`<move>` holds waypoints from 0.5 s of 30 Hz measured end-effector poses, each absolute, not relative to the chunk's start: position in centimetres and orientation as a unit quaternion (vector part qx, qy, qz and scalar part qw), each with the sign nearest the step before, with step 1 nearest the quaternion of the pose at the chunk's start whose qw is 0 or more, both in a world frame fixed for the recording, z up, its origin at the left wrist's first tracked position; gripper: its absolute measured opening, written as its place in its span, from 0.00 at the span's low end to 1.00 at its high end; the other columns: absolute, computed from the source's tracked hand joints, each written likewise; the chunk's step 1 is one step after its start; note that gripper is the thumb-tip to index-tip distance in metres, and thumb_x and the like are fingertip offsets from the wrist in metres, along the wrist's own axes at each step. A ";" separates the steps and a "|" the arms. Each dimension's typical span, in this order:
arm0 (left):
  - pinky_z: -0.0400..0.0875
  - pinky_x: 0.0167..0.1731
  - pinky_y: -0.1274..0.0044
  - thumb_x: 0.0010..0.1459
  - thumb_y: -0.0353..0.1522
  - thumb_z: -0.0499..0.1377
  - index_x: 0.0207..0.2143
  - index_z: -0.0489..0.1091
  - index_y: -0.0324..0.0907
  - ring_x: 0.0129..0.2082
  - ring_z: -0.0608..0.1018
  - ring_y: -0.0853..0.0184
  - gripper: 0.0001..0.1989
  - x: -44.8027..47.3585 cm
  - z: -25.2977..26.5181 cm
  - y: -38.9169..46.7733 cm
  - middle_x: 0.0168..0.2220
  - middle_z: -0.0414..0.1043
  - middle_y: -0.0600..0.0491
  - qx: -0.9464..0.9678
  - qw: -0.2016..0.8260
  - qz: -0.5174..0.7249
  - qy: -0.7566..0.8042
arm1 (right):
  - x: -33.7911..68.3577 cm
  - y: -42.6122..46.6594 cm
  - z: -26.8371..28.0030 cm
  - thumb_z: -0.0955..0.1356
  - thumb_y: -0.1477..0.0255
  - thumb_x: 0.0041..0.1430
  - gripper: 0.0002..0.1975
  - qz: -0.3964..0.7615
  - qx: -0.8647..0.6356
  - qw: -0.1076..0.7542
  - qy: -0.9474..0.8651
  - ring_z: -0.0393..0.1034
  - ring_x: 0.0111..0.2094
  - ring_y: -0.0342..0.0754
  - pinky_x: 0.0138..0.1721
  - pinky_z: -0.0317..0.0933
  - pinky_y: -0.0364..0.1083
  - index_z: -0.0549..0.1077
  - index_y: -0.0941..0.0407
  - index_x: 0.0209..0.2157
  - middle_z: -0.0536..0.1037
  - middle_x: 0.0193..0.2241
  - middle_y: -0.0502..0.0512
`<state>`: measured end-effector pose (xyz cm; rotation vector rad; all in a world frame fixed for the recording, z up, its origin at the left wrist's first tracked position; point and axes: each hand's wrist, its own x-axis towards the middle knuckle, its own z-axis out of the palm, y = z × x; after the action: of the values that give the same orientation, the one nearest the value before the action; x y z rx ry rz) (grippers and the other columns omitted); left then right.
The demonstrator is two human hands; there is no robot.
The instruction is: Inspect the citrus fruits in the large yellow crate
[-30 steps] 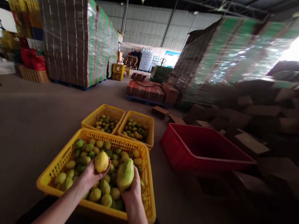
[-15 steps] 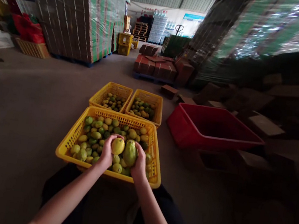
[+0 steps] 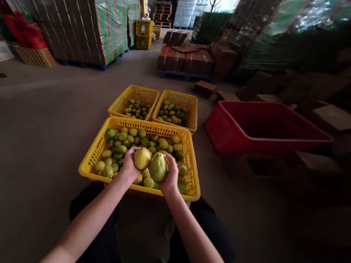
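Observation:
My left hand [image 3: 131, 164] is closed around a round yellow lemon [image 3: 142, 158]. Beside it, my right hand [image 3: 170, 174] grips a larger green-yellow lemon [image 3: 158, 167] with a knobbed top end. The two fruits are held side by side, close together, over a yellow plastic crate [image 3: 93, 154]. Inside that crate lie many green and yellow lemons [image 3: 121, 149], partly hidden by my hands and wrists. The crate sits right in front of my knees.
Two more yellow crates [image 3: 119, 99] [image 3: 193, 112] holding lemons stand just beyond. A red tub [image 3: 228, 130] is at the right, with cardboard boxes [image 3: 337, 117] around it. Flattened cartons [image 3: 186, 60] lie on a blue pallet behind. Wrapped stacks [image 3: 107, 16] rise at the left and right.
My view has tilted down and shifted slightly left. Both hands still hold the same two lemons, which have turned a little in my grasp.

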<state>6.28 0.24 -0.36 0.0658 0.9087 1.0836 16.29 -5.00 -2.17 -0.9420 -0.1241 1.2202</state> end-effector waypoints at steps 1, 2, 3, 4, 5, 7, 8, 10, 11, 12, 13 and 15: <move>0.73 0.31 0.75 0.56 0.29 0.52 0.24 0.71 0.39 0.25 0.76 0.67 0.11 6.4 -0.6 0.3 0.23 0.73 0.51 -0.017 0.768 0.479 0.425 | 16.2 -4.8 -1.9 0.71 0.64 0.48 0.08 0.575 -0.408 0.709 -0.022 0.75 0.28 0.48 0.30 0.70 0.44 0.75 0.54 0.26 0.77 0.21 0.47; 0.74 0.31 0.74 0.58 0.31 0.51 0.27 0.71 0.39 0.25 0.77 0.65 0.11 6.5 -0.8 0.4 0.24 0.73 0.51 -0.049 0.772 0.468 0.428 | 16.1 -4.7 -1.6 0.69 0.64 0.50 0.08 0.592 -0.395 0.702 0.010 0.75 0.27 0.49 0.30 0.70 0.45 0.75 0.55 0.27 0.76 0.20 0.48; 0.75 0.31 0.72 0.59 0.33 0.51 0.30 0.71 0.39 0.26 0.77 0.64 0.11 6.6 -0.9 0.5 0.25 0.73 0.51 -0.066 0.772 0.466 0.426 | 16.1 -4.5 -1.2 0.68 0.64 0.53 0.09 0.602 -0.385 0.699 0.038 0.75 0.27 0.49 0.29 0.71 0.45 0.75 0.55 0.28 0.76 0.19 0.48; 0.76 0.32 0.71 0.60 0.36 0.51 0.32 0.72 0.39 0.27 0.77 0.63 0.12 6.6 -1.0 0.5 0.26 0.73 0.50 -0.069 0.773 0.471 0.419 | 16.1 -4.3 -0.8 0.67 0.65 0.55 0.09 0.609 -0.373 0.698 0.055 0.75 0.27 0.49 0.29 0.71 0.45 0.75 0.55 0.29 0.77 0.20 0.48; 0.77 0.31 0.70 0.60 0.37 0.52 0.35 0.72 0.38 0.28 0.78 0.62 0.13 6.6 -1.1 0.6 0.28 0.74 0.49 -0.064 0.776 0.476 0.408 | 16.1 -4.1 -0.3 0.66 0.66 0.57 0.09 0.615 -0.360 0.698 0.071 0.75 0.26 0.48 0.28 0.72 0.45 0.75 0.55 0.29 0.77 0.20 0.49; 0.77 0.29 0.72 0.61 0.39 0.53 0.38 0.72 0.37 0.29 0.78 0.61 0.15 6.4 -1.0 0.9 0.29 0.74 0.48 -0.043 0.785 0.483 0.386 | 16.1 -3.7 0.4 0.64 0.68 0.59 0.10 0.625 -0.340 0.695 0.100 0.74 0.24 0.47 0.27 0.72 0.44 0.74 0.56 0.30 0.78 0.21 0.50; 0.76 0.27 0.73 0.62 0.40 0.53 0.39 0.71 0.37 0.28 0.78 0.61 0.15 6.3 -0.9 1.0 0.29 0.73 0.47 -0.034 0.788 0.484 0.379 | 16.2 -3.5 0.6 0.64 0.68 0.60 0.10 0.632 -0.335 0.691 0.109 0.74 0.24 0.47 0.26 0.72 0.44 0.74 0.56 0.30 0.78 0.22 0.50; 0.76 0.24 0.74 0.63 0.40 0.52 0.41 0.71 0.37 0.27 0.77 0.62 0.16 6.1 -0.6 1.3 0.29 0.73 0.47 -0.029 0.793 0.479 0.375 | 16.3 -3.1 0.9 0.63 0.68 0.63 0.10 0.643 -0.340 0.675 0.122 0.73 0.22 0.47 0.23 0.71 0.44 0.73 0.56 0.31 0.78 0.21 0.51; 0.76 0.23 0.75 0.64 0.41 0.51 0.42 0.71 0.37 0.27 0.77 0.62 0.17 6.0 -0.3 1.4 0.29 0.72 0.47 -0.038 0.795 0.474 0.376 | 16.4 -2.8 1.0 0.63 0.67 0.64 0.10 0.647 -0.348 0.666 0.129 0.73 0.22 0.47 0.22 0.70 0.43 0.72 0.56 0.32 0.77 0.21 0.52; 0.76 0.22 0.75 0.65 0.41 0.50 0.44 0.71 0.37 0.27 0.77 0.63 0.17 6.0 -0.1 1.5 0.30 0.72 0.46 -0.054 0.798 0.467 0.378 | 16.5 -2.6 1.0 0.63 0.66 0.65 0.11 0.648 -0.358 0.658 0.138 0.72 0.22 0.47 0.21 0.69 0.43 0.71 0.56 0.33 0.77 0.21 0.52; 0.77 0.21 0.76 0.65 0.40 0.50 0.45 0.70 0.38 0.27 0.77 0.63 0.17 6.0 0.1 1.6 0.31 0.73 0.46 -0.073 0.801 0.457 0.379 | 16.5 -2.4 0.9 0.62 0.65 0.66 0.11 0.648 -0.367 0.651 0.148 0.72 0.21 0.47 0.20 0.69 0.43 0.71 0.56 0.33 0.77 0.21 0.52; 0.77 0.20 0.77 0.67 0.38 0.48 0.47 0.70 0.38 0.28 0.78 0.64 0.17 6.1 0.4 1.7 0.32 0.73 0.45 -0.106 0.808 0.438 0.378 | 16.5 -2.1 0.7 0.61 0.63 0.67 0.13 0.645 -0.378 0.643 0.163 0.72 0.22 0.47 0.19 0.68 0.42 0.70 0.56 0.35 0.77 0.21 0.53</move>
<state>6.07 1.69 0.38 -0.2264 0.8092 0.9369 16.54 -2.10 0.73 -0.8620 0.3718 1.4697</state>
